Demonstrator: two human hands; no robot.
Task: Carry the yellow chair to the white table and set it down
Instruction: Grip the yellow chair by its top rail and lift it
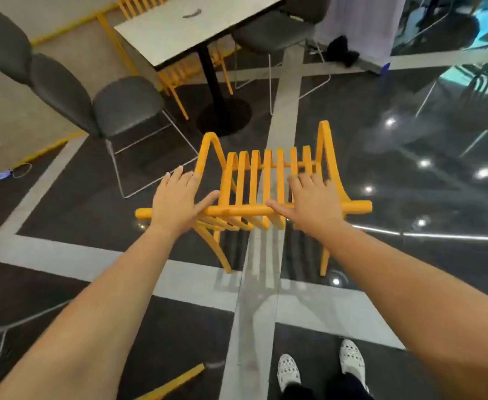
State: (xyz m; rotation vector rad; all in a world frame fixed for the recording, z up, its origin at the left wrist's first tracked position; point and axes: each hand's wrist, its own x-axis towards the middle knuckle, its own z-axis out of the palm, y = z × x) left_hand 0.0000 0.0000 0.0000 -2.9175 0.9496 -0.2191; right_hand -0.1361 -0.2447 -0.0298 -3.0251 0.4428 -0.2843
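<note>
— Both forearms reached out from the camera; what did the hands do?
— Left hand [176, 199] and right hand [312, 197] lay spread, fingers wide, over the top rail of the yellow chair [254, 192].
— And the chair?
— Slatted, bright yellow, curved legs, standing on dark glossy floor just short of the white table [179, 27]. No readable writing.

Looks like a cafe or food-court seating area: white pedestal table [196, 27] on a black round base, grey padded chairs [121, 108] on thin wire frames, slatted yellow chair [254, 186] matching others tucked at the table. Polished dark floor [410, 174] with grey bands reflects ceiling spotlights; glass panels at upper right.
</note>
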